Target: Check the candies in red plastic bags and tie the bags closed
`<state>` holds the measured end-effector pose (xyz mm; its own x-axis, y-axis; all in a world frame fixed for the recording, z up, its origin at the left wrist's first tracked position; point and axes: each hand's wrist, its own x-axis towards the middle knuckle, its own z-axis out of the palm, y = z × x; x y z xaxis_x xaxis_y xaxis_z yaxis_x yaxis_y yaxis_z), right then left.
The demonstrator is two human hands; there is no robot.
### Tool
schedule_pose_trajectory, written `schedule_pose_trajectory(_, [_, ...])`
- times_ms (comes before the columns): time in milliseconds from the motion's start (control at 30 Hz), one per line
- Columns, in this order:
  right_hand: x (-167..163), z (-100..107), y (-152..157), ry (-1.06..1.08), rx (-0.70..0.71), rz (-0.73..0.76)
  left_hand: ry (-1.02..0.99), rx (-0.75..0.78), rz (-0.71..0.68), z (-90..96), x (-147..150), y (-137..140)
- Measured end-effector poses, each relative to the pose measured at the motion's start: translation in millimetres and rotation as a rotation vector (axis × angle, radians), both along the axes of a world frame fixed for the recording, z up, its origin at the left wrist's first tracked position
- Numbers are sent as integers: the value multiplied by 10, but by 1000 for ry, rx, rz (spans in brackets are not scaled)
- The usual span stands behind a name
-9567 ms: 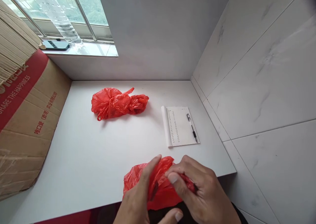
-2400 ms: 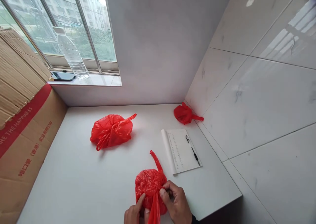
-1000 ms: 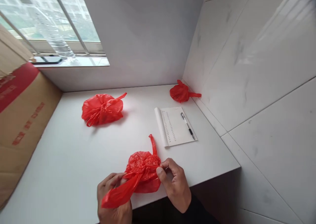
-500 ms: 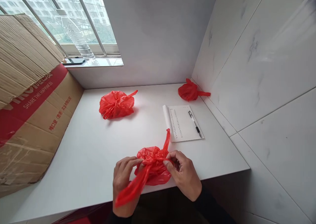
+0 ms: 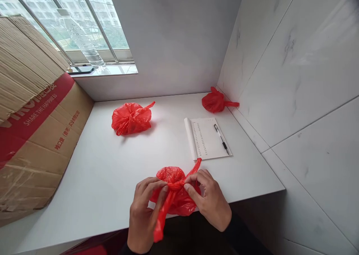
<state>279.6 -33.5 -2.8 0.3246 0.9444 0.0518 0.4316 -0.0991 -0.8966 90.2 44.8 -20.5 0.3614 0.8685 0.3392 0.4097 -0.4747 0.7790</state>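
At the front edge of the table lies a red plastic bag (image 5: 183, 202), bunched up with a knot at its top. My left hand (image 5: 144, 206) pinches the left side of the knot between thumb and fingers. On the other side, my right hand (image 5: 209, 197) is closed on the knot with thumb and forefinger. One twisted handle end hangs down toward me beside my left thumb; the other points up and right past my right fingertips. What the bag contains is hidden.
A second tied red bag (image 5: 131, 119) sits at the back left, a third (image 5: 213, 101) in the right corner. A notepad (image 5: 203, 144) with a pen (image 5: 221, 137) lies behind my right hand. A cardboard box (image 5: 56, 135) stands left; a water bottle (image 5: 84, 41) and phone (image 5: 81, 70) rest on the sill.
My left fingers have moved right, closer to the knot. The near handle end has swung right and hangs steeper, while the far end now leans further right.
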Motion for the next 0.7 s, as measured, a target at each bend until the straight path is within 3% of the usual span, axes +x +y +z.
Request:
schedule_pose_trajectory(100, [61, -31, -75, 58, 15, -115, -110, -276, 289, -33, -120, 38])
schedule_pose_trajectory(167, [101, -38, -125, 76, 31, -185, -194, -395, 367, -14, -183, 41])
schedule_pose_trajectory(233, [110, -26, -148, 73, 54, -201, -232, -342, 290, 34, -193, 16])
schedule_pose_trajectory(333, [58, 15, -126, 82, 41, -144, -116, -166, 83, 109, -130, -38])
schedule_pose_trajectory(400, [22, 46, -98, 74, 7, -83, -53, -108, 16, 136, -92, -45])
schedule_pose_trajectory(467, [29, 71, -81, 70, 13, -78, -87, -125, 85, 150, -92, -15])
schedule_pose_trajectory(600, [170, 114, -98, 218, 100, -249, -233, -295, 328, 207, -185, 74])
schedule_pose_trajectory(700, [237, 153, -148, 288, 103, -268, -254, -338, 384, 285, -227, 61])
